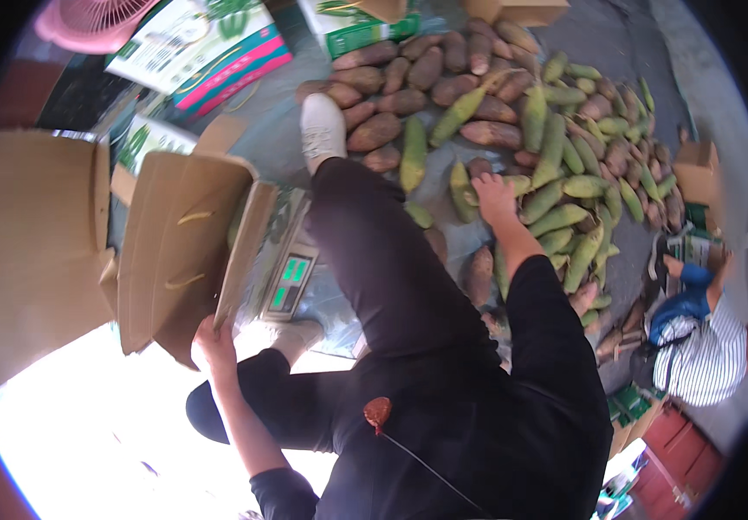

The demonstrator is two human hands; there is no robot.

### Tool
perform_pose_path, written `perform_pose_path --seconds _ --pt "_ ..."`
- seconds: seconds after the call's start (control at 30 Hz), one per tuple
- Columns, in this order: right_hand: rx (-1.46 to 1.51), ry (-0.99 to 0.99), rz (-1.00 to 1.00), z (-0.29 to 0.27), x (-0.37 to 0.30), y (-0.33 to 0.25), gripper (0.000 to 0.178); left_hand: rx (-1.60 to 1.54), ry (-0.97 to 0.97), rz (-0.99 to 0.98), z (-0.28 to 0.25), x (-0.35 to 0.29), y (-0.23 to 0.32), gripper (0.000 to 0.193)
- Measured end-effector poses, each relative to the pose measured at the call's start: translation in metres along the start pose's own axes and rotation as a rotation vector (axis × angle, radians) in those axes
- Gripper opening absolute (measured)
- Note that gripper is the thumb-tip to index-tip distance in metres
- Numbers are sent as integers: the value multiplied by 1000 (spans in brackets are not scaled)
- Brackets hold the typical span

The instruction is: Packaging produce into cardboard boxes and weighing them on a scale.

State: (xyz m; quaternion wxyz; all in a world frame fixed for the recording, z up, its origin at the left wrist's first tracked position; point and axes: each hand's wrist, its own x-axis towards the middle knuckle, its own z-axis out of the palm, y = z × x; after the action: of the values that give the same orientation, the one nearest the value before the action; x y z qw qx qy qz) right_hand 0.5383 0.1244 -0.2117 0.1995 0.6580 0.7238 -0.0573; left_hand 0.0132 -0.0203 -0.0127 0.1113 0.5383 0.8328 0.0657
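Observation:
My left hand is closed on the edge of an open cardboard box that stands on a digital scale with a lit green display. Most of the box's inside is hidden by its flaps. Out over a big pile, my right hand has its fingers curled at a green radish; part of the grip is hidden. Around it lie more long green radishes and reddish-brown roots, which look like sweet potatoes or red radishes.
Another cardboard box stands at far left. Printed cartons and a pink basket-like thing are at upper left. My shoe rests beside the pile. At right, a person in a striped top sits near a small carton.

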Motion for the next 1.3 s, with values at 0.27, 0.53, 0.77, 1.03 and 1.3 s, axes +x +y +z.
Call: perform_pose_path --seconds 0.27,0.53,0.77,1.03,1.3 --pt "543 295 179 -22 11 27 64 18 -2 -29 0 -6 0 13" --pt "1661 495 36 -154 6 -2 46 27 27 3 -13 -11 11 12" --pt "1926 583 -547 -308 -22 -85 48 93 27 12 -9 -9 8 16" --pt "1667 491 -1033 -375 -50 -246 59 126 -31 17 -4 -4 1 20" --pt "733 493 -1093 -314 -75 -371 48 101 -6 26 -5 -6 3 21"
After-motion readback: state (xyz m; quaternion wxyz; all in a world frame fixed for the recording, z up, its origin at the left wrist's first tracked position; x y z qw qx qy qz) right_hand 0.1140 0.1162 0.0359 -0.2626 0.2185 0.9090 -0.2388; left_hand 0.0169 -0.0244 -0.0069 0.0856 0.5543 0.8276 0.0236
